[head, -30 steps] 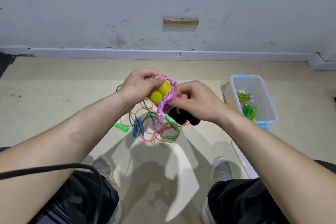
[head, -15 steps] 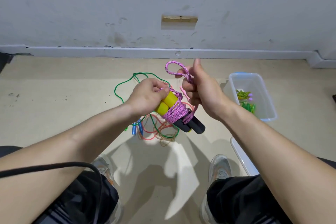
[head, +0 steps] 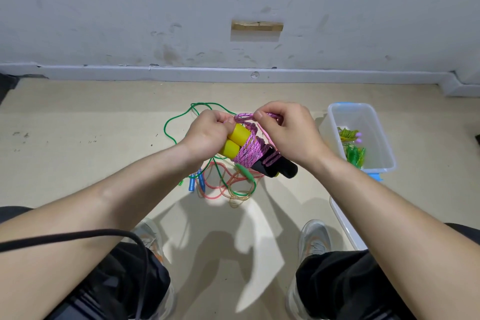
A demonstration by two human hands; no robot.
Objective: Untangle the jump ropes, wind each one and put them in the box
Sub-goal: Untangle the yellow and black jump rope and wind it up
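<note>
A pink braided jump rope (head: 250,153) is wound in many turns round its two yellow-and-black handles (head: 233,141), held above the floor. My left hand (head: 207,134) grips the yellow ends of the handles. My right hand (head: 284,132) pinches the loose pink loop at the top of the bundle. Below them on the floor lies a tangle of green, pink and clear ropes (head: 228,184) with blue handles (head: 195,182) and green handles. A clear plastic box (head: 335,122) stands at the right, holding wound green ropes (head: 353,147).
The white box lid (head: 345,223) lies on the floor by my right foot. My two shoes (head: 313,239) flank a bare patch of floor. A black cable (head: 78,235) crosses my left forearm. The wall and skirting run along the back.
My right hand has come down from its raised position and brought the loose pink loop to the top of the bundle. More rope sits wound on the handles than a second ago.
</note>
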